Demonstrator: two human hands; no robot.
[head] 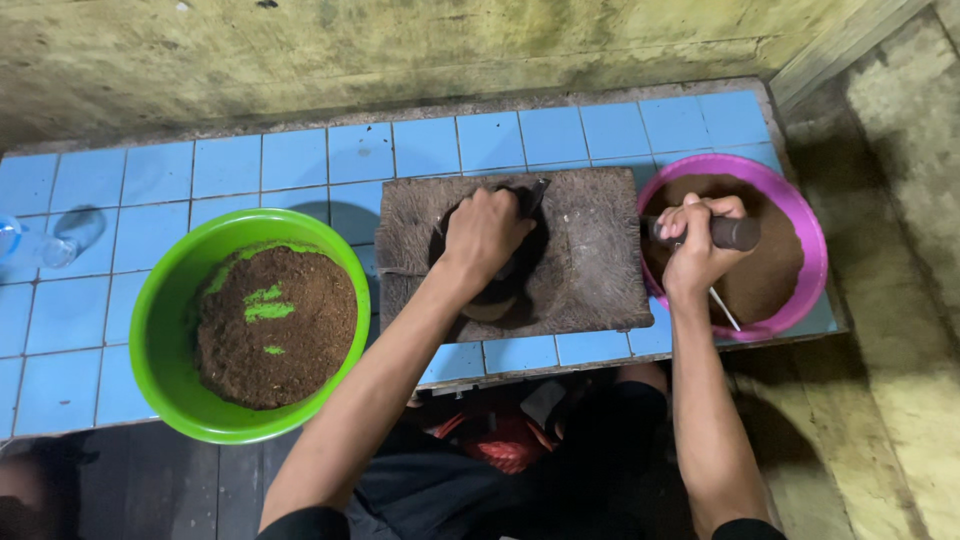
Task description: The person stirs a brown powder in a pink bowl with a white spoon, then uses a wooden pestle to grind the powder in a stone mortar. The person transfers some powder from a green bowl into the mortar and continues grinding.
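On the worn brown wooden board (590, 270), a dark tool (525, 205) is gripped by the left hand (483, 232). Right of it, a dark cylinder (725, 232) is clasped by the right hand (695, 245) over the pink bowl (812, 240) of brown powder; the green bowl (165, 300) at left is largely filled.

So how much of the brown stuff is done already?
The pink bowl already holds a layer of brown powder. In hand: the left hand presses a dark tool on the board; the right hand holds a dark cylinder. Left: a big heap in the green bowl.
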